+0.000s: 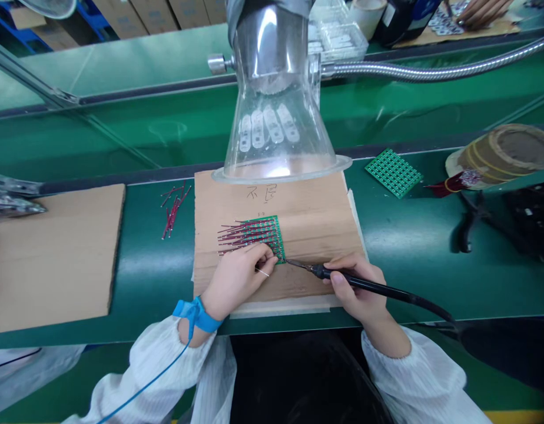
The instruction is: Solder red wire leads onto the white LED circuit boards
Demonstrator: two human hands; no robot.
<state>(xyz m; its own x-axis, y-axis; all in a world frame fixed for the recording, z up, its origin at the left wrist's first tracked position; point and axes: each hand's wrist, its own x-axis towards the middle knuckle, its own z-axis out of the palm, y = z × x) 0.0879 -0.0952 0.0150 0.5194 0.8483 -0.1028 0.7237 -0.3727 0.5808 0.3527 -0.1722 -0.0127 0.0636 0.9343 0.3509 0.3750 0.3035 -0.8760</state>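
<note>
Bench (413, 259): green, under the cardboard.
Cardboard (307, 203): bears handwritten characters (258, 192), unclear.
Board (272, 227): green, on the cardboard, holding red pins (236, 235).
Left hand (236, 282): nearly closed, pinching solder wire (262, 272) beside the board.
Right hand (355, 288): closed around soldering iron (329, 272), tip touching the board's corner.

We recorded a glossy clear plastic funnel (276, 118), a shiny ribbed metal hose (431, 72), rough matt cardboard (316, 200), a smooth green circuit board (276, 231), a bright metal pin (262, 272), a smooth black plastic soldering iron (364, 281) and a thin white cloth sleeve (424, 371).
</note>
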